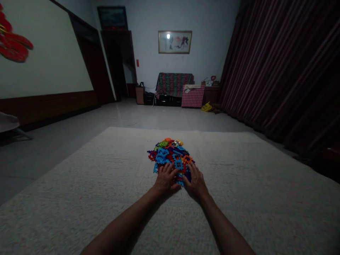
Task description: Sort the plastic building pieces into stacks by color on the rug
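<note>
A heap of small plastic interlocking building pieces [162, 154] in blue, red, orange, green, yellow and purple lies on a pale mat [127, 159]. My left hand [165, 180] rests on the near left side of the heap, fingers spread over the pieces. On the near right side lies my right hand [196, 182], its fingers apart and touching the pieces. Between the two hands a light blue square piece [179, 164] shows on the heap. Neither hand is closed round a piece. My palms hide some of the nearest pieces.
Grey tiled floor [122, 115] surrounds the mat. Against the far wall stand a cloth-covered object [174, 85], a red-checked cloth [192, 97] and a yellow bag [206, 107]. Dark curtains [265, 63] hang on the right. A low pale item with a metal leg [23, 133] stands at the left.
</note>
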`<action>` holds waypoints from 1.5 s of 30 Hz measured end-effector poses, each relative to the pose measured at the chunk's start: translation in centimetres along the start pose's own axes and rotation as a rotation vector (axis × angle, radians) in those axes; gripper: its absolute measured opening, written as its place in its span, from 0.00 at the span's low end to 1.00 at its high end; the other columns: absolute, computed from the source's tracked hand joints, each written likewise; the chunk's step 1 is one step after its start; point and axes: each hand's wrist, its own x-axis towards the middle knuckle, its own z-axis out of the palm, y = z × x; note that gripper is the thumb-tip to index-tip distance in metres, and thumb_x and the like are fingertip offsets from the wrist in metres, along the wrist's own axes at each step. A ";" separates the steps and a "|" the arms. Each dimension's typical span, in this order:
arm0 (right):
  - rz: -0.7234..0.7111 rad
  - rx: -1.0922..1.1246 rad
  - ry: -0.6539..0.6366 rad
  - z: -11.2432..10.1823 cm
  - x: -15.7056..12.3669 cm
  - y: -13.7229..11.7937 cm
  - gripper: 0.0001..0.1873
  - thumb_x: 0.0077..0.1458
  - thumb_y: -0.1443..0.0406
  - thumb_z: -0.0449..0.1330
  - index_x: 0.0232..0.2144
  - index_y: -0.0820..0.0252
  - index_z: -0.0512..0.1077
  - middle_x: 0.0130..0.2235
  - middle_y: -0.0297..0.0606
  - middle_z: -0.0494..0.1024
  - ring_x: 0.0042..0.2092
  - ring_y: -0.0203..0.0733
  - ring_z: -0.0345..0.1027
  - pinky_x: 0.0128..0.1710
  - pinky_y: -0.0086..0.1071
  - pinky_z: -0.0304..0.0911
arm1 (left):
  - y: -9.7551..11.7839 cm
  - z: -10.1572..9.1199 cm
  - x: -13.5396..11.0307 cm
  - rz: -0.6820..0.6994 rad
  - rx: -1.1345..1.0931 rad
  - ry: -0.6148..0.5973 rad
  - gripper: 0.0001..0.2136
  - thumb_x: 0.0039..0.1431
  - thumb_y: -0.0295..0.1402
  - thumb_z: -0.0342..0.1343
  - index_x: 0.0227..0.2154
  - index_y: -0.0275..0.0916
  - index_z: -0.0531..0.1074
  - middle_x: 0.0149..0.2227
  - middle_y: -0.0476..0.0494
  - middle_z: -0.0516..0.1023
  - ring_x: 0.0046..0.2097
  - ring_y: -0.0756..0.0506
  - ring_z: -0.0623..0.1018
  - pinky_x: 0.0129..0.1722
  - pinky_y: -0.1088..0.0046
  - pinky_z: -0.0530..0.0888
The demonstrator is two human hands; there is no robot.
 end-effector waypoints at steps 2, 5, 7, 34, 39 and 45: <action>-0.003 0.015 0.001 -0.2 0.0 -0.1 0.30 0.61 0.57 0.54 0.62 0.63 0.59 0.67 0.54 0.58 0.68 0.54 0.50 0.64 0.56 0.51 | 0.1 0.3 0.4 -0.018 -0.002 0.022 0.33 0.50 0.47 0.63 0.60 0.43 0.66 0.67 0.34 0.59 0.67 0.29 0.57 0.62 0.46 0.57; -0.011 0.038 0.012 -0.3 0.0 -0.2 0.31 0.59 0.58 0.55 0.62 0.61 0.59 0.67 0.52 0.59 0.68 0.54 0.51 0.64 0.55 0.51 | 0.2 0.7 1.0 -0.054 0.007 0.053 0.31 0.53 0.45 0.62 0.59 0.42 0.66 0.67 0.33 0.59 0.67 0.29 0.58 0.61 0.46 0.57; -0.019 0.044 0.014 -0.4 0.1 -0.2 0.30 0.59 0.58 0.55 0.62 0.61 0.59 0.67 0.51 0.59 0.68 0.54 0.51 0.64 0.54 0.51 | 0.3 0.9 1.5 -0.082 0.019 0.075 0.30 0.54 0.42 0.61 0.59 0.42 0.66 0.67 0.33 0.60 0.67 0.30 0.58 0.61 0.45 0.58; -0.104 -0.043 0.050 0.9 0.6 1.5 0.24 0.60 0.58 0.56 0.56 0.61 0.66 0.62 0.51 0.66 0.62 0.54 0.61 0.59 0.52 0.60 | -0.3 2.3 3.1 -0.026 0.036 0.219 0.18 0.58 0.36 0.58 0.51 0.42 0.72 0.58 0.35 0.70 0.61 0.33 0.67 0.57 0.48 0.65; -0.087 -0.061 0.052 0.7 0.7 1.1 0.25 0.58 0.57 0.57 0.56 0.60 0.67 0.62 0.51 0.66 0.62 0.54 0.61 0.59 0.52 0.60 | -0.2 2.0 3.1 -0.017 -0.006 0.203 0.18 0.58 0.38 0.58 0.51 0.41 0.72 0.59 0.36 0.70 0.62 0.34 0.66 0.57 0.49 0.66; -0.082 -0.087 0.019 0.7 0.5 1.0 0.25 0.57 0.59 0.57 0.56 0.62 0.67 0.63 0.52 0.65 0.63 0.56 0.60 0.60 0.53 0.59 | 0.0 1.4 2.7 0.021 -0.045 0.161 0.23 0.54 0.40 0.61 0.53 0.42 0.71 0.60 0.36 0.70 0.62 0.32 0.65 0.59 0.46 0.62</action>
